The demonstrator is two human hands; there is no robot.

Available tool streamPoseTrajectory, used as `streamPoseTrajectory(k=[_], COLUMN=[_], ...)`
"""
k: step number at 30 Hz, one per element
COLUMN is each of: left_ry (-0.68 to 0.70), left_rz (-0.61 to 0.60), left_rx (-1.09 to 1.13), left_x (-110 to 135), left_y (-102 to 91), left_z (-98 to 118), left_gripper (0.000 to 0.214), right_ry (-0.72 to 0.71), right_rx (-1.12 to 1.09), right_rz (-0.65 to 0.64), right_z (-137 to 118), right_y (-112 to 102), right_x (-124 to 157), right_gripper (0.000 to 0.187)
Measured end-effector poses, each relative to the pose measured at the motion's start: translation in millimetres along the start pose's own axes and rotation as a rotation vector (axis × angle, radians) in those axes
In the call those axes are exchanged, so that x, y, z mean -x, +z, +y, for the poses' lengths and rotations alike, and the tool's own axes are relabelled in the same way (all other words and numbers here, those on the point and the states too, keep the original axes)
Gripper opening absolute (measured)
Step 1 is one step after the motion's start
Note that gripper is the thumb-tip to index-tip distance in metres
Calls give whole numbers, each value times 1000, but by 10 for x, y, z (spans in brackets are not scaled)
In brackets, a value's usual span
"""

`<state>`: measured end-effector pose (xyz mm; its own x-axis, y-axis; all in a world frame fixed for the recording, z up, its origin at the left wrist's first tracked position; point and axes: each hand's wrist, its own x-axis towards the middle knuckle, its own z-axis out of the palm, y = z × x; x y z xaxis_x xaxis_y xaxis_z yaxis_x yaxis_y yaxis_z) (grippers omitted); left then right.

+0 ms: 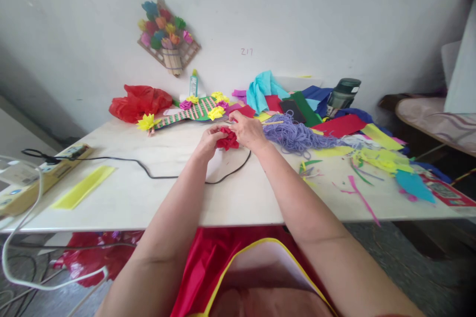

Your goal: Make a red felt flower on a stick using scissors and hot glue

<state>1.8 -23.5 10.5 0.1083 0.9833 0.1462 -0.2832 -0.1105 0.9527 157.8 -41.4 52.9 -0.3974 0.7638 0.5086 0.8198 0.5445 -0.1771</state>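
A ruffled red paper flower (228, 139) is held between my two hands above the middle of the table. My left hand (210, 140) is closed on the flower's left side. From the upper right, my right hand (247, 131) pinches at the flower, its fingertips partly hidden. Just below them lies a white object (214, 164), mostly covered by my left forearm and hands, with a black cord (150, 173) by it. Beyond my hands rests a green guitar-shaped craft (178, 118) with pale crossing strips and yellow and purple paper flowers.
A power strip (44, 178) and yellow paper strip (85, 187) lie left. Purple yarn (297, 133), coloured paper (342, 125), scraps and a dark bottle (344, 93) crowd the right. A red plastic bag (140, 103) and glue bottle (194, 83) stand behind. A flower basket craft (169, 34) hangs above.
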Motion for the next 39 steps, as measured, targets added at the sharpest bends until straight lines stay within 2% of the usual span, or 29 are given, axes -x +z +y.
streamPoseTrajectory(k=[11, 20, 28, 39], left_ry=[169, 277, 322, 296], left_rz=[70, 138, 161, 171], left_rx=[-81, -206, -213, -186], left_x=[-9, -5, -40, -24], left_y=[14, 18, -48, -46], left_z=[-33, -28, -66, -47], left_gripper=[36, 32, 29, 34], right_ry=[20, 22, -2, 15], right_rx=[-44, -4, -51, -44], right_rz=[34, 89, 100, 89], right_z=[1, 91, 132, 101], right_y=[31, 152, 156, 149], right_x=[-6, -23, -19, -37], right_gripper=[34, 33, 31, 29])
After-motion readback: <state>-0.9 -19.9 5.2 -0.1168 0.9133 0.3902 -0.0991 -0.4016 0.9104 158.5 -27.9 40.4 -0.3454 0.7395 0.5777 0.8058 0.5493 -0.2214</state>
